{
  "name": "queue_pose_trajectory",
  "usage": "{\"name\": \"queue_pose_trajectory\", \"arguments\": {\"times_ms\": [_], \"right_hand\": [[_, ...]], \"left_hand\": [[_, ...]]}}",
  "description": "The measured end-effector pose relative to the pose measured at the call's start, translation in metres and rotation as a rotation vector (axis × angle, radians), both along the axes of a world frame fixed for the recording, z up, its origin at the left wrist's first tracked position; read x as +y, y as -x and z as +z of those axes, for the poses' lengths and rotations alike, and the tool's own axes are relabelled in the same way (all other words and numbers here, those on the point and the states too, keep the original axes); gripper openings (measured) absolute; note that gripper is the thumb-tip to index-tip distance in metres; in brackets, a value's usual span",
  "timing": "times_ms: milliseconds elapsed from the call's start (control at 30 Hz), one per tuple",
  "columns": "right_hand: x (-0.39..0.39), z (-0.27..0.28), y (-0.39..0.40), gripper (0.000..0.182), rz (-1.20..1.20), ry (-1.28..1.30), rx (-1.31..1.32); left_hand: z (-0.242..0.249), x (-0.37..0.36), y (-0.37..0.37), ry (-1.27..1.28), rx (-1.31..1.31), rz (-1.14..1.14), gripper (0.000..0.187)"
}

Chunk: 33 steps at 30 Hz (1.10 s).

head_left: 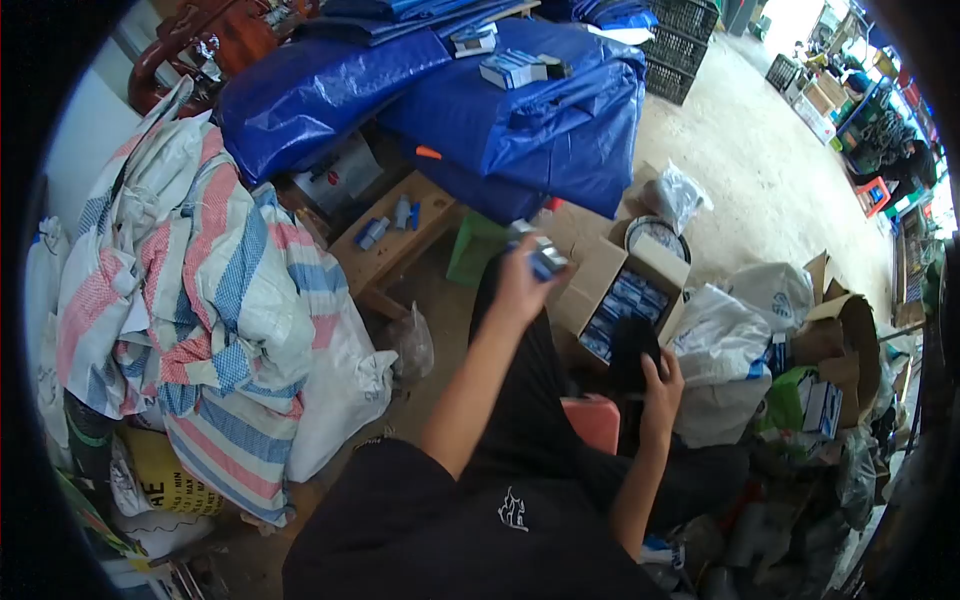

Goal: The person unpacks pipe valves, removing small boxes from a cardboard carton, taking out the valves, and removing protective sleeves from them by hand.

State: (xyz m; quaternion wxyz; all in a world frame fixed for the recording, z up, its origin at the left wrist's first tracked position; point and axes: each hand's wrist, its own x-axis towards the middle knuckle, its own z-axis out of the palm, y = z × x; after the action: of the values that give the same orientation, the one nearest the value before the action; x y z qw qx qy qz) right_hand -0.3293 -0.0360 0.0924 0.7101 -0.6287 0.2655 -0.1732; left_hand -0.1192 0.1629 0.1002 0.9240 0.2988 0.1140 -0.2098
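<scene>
My left hand (522,288) is closed around a small blue-and-silver piece (545,258), held out over my knee. On the right, my right hand (660,388) grips a dark black object (634,352) of soft outline, whose kind I cannot tell. That black object overlaps the near corner of an open cardboard box (585,300). Rows of small blue-and-white packets (628,303) fill the box. Two small blue-and-grey pieces, one of them a blue-grey part (372,233), lie on a wooden bench (430,203) left of my left hand.
Blue tarpaulin bundles (540,120) with small cartons (513,68) on top rise ahead. Striped woven sacks (220,290) are heaped at left. White plastic bags (725,330) and a torn carton (845,350) crowd the right. Black crates (677,50) stand at the back.
</scene>
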Motion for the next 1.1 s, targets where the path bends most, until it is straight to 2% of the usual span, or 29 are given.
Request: {"name": "queue_pose_trajectory", "arguments": {"times_ms": [67,133,167,200,233,267,300,400,500,567,667,867,900,967,1000,1033,1100], "right_hand": [[-0.025,-0.046,0.030,0.032,-0.102,-0.499,-0.080],[-0.052,-0.089,0.075,0.028,-0.176,-0.687,-0.068],[-0.061,-0.102,0.086,0.026,-0.216,-0.783,-0.059],[-0.069,-0.108,0.086,0.025,-0.314,-0.729,-0.059],[-0.073,-0.113,0.088,0.023,-0.417,-0.674,-0.048],[-0.072,-0.116,0.090,0.022,-0.517,-0.619,-0.037],[-0.069,-0.115,0.084,0.021,-0.493,-0.578,-0.049],[-0.047,-0.089,0.065,0.022,-0.418,-0.471,0.003],[-0.036,-0.092,0.060,0.023,-0.416,-0.449,0.060],[-0.033,-0.088,0.054,0.023,-0.399,-0.420,0.050],[-0.033,-0.086,0.052,0.023,-0.372,-0.368,0.013],[-0.035,-0.092,0.061,0.030,-0.400,-0.294,0.035],[-0.034,-0.090,0.058,0.029,-0.410,-0.280,0.032],[-0.026,-0.086,0.049,0.028,-0.397,-0.082,0.104],[-0.027,-0.080,0.047,0.028,-0.428,0.026,0.140],[-0.025,-0.073,0.044,0.027,-0.410,0.102,0.155],[-0.020,-0.069,0.041,0.029,-0.445,0.237,0.242]], "left_hand": [[-0.017,0.061,-0.018,0.024,0.125,0.130,0.028],[-0.078,0.125,-0.044,0.023,0.195,0.148,0.032],[-0.092,0.155,-0.048,-0.010,0.273,0.224,0.032],[-0.095,0.178,-0.051,-0.138,0.320,0.288,0.033],[-0.125,0.209,-0.065,-0.178,0.436,0.354,0.025],[-0.146,0.240,-0.072,-0.149,0.407,0.356,0.028],[-0.134,0.246,-0.078,-0.275,0.500,0.460,0.029],[-0.127,0.277,-0.089,-0.535,0.464,0.482,0.039],[-0.118,0.292,-0.100,-0.701,0.436,0.507,0.047],[-0.139,0.314,-0.117,-0.760,0.371,0.493,0.049],[-0.205,0.351,-0.138,-0.722,0.277,0.594,0.041],[-0.175,0.323,-0.126,-1.171,0.298,0.466,0.038],[-0.173,0.316,-0.122,-1.300,0.176,0.529,0.037],[-0.171,0.281,-0.111,-1.526,-0.114,0.627,0.034],[-0.142,0.237,-0.093,-1.242,-0.147,0.567,0.028],[-0.091,0.188,-0.062,-0.958,-0.173,0.475,0.023],[-0.032,0.107,-0.015,-0.781,-0.366,0.104,0.022]]}}
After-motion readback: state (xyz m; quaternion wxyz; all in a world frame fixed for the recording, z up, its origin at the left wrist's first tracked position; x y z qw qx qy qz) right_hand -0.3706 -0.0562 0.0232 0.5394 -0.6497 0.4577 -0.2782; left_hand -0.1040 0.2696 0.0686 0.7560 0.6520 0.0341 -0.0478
